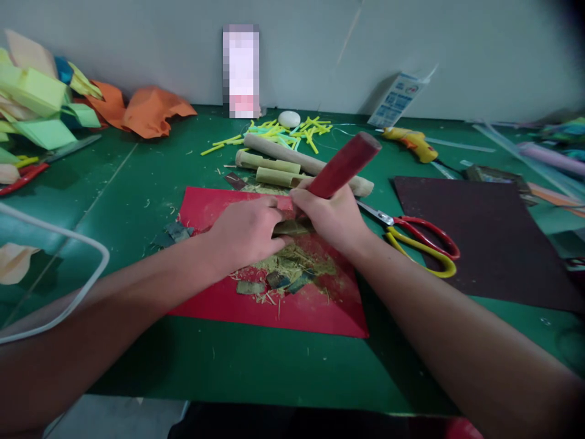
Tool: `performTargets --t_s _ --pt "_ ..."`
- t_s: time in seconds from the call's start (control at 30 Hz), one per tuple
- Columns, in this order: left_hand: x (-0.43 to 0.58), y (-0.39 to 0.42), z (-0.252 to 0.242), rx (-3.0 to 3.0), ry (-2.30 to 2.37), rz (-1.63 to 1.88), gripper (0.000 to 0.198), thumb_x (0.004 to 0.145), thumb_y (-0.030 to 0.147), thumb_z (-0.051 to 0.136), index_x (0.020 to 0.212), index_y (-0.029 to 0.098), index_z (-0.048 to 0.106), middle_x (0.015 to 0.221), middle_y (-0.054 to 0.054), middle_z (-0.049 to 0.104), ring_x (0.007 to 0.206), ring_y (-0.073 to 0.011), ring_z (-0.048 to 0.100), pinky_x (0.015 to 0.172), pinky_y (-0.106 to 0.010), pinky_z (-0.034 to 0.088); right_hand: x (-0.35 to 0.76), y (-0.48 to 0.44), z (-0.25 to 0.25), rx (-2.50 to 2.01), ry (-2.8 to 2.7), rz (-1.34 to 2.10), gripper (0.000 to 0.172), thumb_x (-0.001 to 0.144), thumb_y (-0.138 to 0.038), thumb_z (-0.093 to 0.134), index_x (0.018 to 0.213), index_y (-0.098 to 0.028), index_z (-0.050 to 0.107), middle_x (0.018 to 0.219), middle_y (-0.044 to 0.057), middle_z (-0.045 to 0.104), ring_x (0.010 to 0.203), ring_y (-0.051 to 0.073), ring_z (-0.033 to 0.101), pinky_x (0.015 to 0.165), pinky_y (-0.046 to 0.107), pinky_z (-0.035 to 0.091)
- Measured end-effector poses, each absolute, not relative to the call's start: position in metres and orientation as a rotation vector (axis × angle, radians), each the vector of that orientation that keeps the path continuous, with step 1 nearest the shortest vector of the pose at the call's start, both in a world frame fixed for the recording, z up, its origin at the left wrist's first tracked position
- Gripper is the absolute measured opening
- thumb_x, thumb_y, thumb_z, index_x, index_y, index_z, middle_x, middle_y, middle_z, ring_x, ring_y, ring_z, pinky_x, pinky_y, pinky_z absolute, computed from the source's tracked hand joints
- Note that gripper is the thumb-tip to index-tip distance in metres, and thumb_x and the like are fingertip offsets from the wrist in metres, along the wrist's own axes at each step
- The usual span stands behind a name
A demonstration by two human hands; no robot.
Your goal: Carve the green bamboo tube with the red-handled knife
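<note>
My right hand (337,218) is closed round a thick red handle (346,163) that slants up to the right. The tool's working end is hidden below the fist. My left hand (247,228) is closed, its fingers curled round a short greenish bamboo piece (295,227) just beside the right hand. Beneath both hands lies a red sheet (205,308), strewn with bamboo shavings and dark green chips (250,287). Beyond the hands, two cut bamboo tubes (269,162) and a longer pale wooden stick (283,151) lie side by side.
Scissors (425,244) with red and yellow handles lie to the right, partly over a dark board (484,238). Behind are a yellow glue gun (409,143) and cut yellow-green straws (269,134). Coloured paper (46,103) piles up at left, near a white cable (98,244).
</note>
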State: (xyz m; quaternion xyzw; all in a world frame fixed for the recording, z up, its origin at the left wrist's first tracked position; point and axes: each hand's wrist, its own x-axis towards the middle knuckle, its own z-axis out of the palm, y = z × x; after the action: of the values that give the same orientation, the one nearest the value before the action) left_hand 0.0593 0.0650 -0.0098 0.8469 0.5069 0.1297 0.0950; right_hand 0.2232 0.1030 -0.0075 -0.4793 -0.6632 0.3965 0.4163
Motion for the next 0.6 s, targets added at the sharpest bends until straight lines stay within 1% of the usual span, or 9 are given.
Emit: performTargets --t_s 0.23,0.43,0.6 --pt "0.0624 0.0628 -0.0056 2.525 1.55 0.28 0.038 0.086 0.033 0.069 0.12 0.016 0.072 0.12 -0.014 0.07 0.107 -0.0322 0.069 0.09 -0.044 0.058 0.2232 0.1032 -0.0064 -1.204 -1.643 1.03 0.025 0.074 -0.019 0.059 0.054 -0.021 0.045 0.053 -0.005 0.044 0.053 0.009 0.037 0.048 0.026 0.03" --pt "0.062 0.0627 -0.0072 2.526 1.544 0.269 0.037 0.087 0.033 0.068 0.119 0.015 0.072 0.124 -0.014 0.069 0.109 -0.0345 0.069 0.092 -0.047 0.058 0.2235 0.1025 -0.0054 -1.185 -1.638 1.058 0.025 0.072 -0.019 0.059 0.052 -0.021 0.044 0.052 -0.006 0.043 0.051 0.008 0.036 0.046 0.026 0.028" --pt "0.0637 0.0623 -0.0067 2.499 1.549 0.293 0.034 0.086 0.032 0.069 0.117 0.016 0.073 0.126 -0.014 0.068 0.109 -0.0336 0.069 0.093 -0.046 0.057 0.2233 0.1017 -0.0057 -1.207 -1.644 1.055 0.024 0.071 -0.021 0.058 0.053 -0.022 0.042 0.052 -0.006 0.042 0.052 0.008 0.036 0.047 0.027 0.028"
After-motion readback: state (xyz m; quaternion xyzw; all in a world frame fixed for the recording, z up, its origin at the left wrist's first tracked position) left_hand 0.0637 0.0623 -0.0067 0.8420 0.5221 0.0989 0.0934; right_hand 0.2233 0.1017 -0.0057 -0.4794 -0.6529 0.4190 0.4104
